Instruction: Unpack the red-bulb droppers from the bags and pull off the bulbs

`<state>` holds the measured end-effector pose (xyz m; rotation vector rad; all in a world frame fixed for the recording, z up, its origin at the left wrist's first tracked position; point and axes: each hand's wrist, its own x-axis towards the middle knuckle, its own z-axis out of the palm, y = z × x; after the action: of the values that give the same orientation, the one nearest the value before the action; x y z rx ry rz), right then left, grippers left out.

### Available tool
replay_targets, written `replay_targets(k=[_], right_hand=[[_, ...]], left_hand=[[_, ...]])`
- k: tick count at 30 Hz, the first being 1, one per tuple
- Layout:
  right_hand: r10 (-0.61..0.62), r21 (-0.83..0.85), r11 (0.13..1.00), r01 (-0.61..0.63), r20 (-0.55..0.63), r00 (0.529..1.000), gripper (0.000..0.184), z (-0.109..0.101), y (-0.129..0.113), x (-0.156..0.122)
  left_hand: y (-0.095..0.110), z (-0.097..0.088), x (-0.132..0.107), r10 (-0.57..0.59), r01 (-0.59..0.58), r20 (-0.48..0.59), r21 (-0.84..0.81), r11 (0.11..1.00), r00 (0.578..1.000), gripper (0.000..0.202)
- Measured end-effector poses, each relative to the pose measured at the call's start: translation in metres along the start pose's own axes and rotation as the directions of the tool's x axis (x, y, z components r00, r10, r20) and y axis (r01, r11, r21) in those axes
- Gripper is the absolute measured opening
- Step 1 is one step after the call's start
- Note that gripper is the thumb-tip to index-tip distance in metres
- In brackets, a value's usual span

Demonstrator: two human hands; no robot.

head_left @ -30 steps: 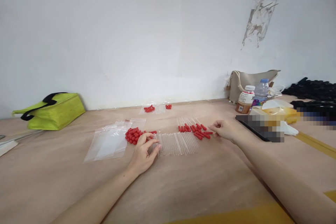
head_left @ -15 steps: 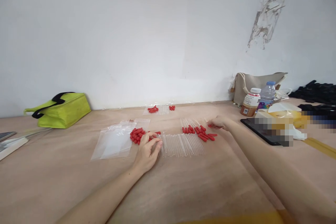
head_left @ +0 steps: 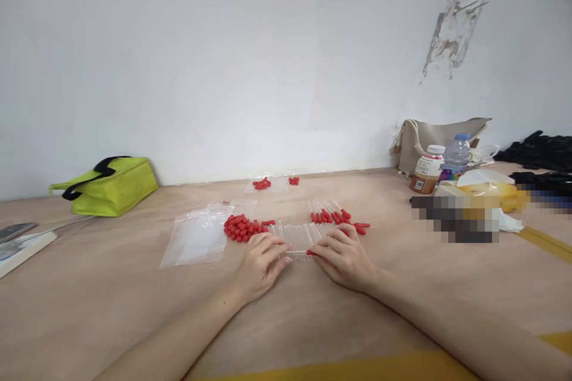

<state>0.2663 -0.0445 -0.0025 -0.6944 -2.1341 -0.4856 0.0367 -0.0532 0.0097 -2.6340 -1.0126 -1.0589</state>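
My left hand is closed on a thin clear glass tube, held level just above the near ends of a row of similar tubes. Facing it, my right hand pinches a red rubber bulb at the tube's right end. Whether the tube sits inside the bulb is hard to make out. A heap of red bulbs lies beyond my left hand. Behind my right hand are droppers, clear tubes with red bulbs on their near ends, and a few red bulbs.
Clear plastic bags lie left of the heap. Another bag with red bulbs stands near the wall. A lime-green bag is at the left. On the right are a drink bottle, a water bottle and a beige bag.
My right hand has come from the far right beside the droppers to the middle, near my left hand. My left hand has shifted slightly right, and a tube now spans between both hands.
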Motion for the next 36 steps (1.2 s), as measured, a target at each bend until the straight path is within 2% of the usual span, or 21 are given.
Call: replay_targets(k=[2,4,12,29,32,34,36], right_hand=[[-0.062,-0.007,0.998,0.062,-0.010,0.998,0.016,0.002,-0.002,0.000],[-0.069,-0.018,0.997,0.069,-0.013,0.998,0.016,0.002,-0.003,0.001],[-0.052,-0.058,0.997,0.052,0.000,0.999,0.009,0.006,-0.005,-0.001],[-0.121,-0.028,0.992,0.121,0.026,0.992,0.015,-0.005,-0.004,-0.006],[-0.060,-0.015,0.998,0.060,-0.010,0.998,0.013,-0.013,0.004,-0.011],[0.048,0.012,0.999,-0.047,-0.039,0.998,0.012,-0.017,0.012,-0.013],[0.171,0.107,0.981,-0.164,-0.055,0.984,0.013,-0.017,0.022,-0.013]], left_hand=[[0.001,0.003,0.000,0.082,-0.083,0.028,0.063,0.995,0.996,0.019],[0.001,0.006,-0.001,0.116,-0.119,0.036,0.117,0.986,0.993,0.018],[0.006,0.005,-0.003,0.111,-0.121,0.065,0.186,0.975,0.992,0.021],[0.009,0.001,-0.007,0.158,-0.169,0.068,0.194,0.966,0.985,0.021],[0.000,-0.002,-0.011,0.118,-0.114,-0.012,0.170,0.979,0.993,0.017],[-0.006,-0.002,-0.014,0.048,-0.035,-0.083,0.144,0.989,0.995,0.014],[-0.010,-0.001,-0.013,-0.021,0.032,-0.104,0.100,0.994,0.994,0.014]])
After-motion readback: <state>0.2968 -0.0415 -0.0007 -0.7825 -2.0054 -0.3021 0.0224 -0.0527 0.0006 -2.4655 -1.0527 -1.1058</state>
